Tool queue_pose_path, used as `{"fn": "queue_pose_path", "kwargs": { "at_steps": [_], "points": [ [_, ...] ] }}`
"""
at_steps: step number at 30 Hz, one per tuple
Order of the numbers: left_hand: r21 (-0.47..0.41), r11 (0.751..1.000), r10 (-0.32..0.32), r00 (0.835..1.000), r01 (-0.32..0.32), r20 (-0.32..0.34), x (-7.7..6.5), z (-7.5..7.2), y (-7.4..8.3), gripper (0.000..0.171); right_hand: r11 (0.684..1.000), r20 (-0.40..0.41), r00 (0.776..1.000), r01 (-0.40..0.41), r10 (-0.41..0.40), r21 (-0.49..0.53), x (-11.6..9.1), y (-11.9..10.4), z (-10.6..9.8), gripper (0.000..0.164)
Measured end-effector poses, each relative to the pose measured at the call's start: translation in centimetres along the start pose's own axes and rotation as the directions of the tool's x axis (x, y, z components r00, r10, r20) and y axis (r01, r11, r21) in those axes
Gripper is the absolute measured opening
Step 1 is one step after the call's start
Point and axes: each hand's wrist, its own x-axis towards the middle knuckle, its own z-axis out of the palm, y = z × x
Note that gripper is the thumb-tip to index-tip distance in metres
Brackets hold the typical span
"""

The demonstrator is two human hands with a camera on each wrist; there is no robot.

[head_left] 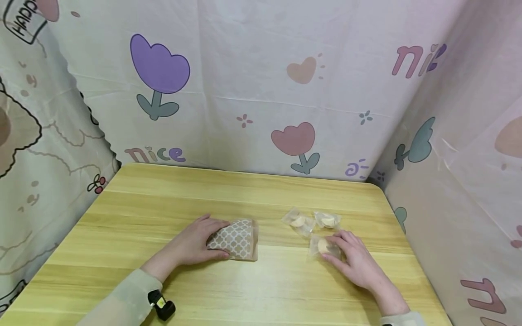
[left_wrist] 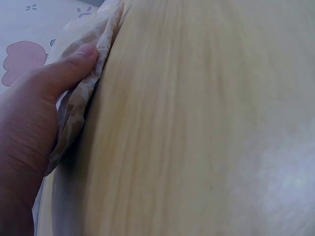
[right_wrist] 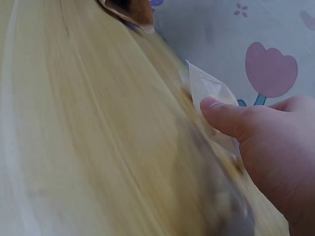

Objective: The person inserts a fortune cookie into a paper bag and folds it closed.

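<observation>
On the near right of the table [head_left: 261, 294], your right hand [head_left: 358, 260] pinches a clear packet [head_left: 316, 244]; its pale round contents [head_left: 323, 246] are hard to identify. To the left, your left hand [head_left: 193, 243] grips a patterned paper bag [head_left: 238, 241] by its left end. Two similar packets [head_left: 297, 221] [head_left: 328, 220] lie just beyond the first, and a printed curtain [head_left: 244, 63] hangs farthest.

right fingers [right_wrist: 224, 117] pinch translucent packet [right_wrist: 208, 84] | wooden table [right_wrist: 98, 132] | brown item [right_wrist: 141, 14], top edge | tulip-print cloth [right_wrist: 270, 69]

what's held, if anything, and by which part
Left hand grips the bag by its left end; right hand pinches the nearest packet by its right side.
</observation>
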Motion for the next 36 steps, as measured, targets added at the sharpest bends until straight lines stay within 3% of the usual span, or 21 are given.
{"fn": "queue_pose_path", "kwargs": {
  "at_steps": [36],
  "points": [
    [-0.03,1.0,-0.005,1.0,0.005,0.001,-0.2,0.2,-0.2,0.095,0.99,0.034,0.99,0.136,-0.138,0.049,5.4,-4.5,2.6,0.051]
  ]
}}
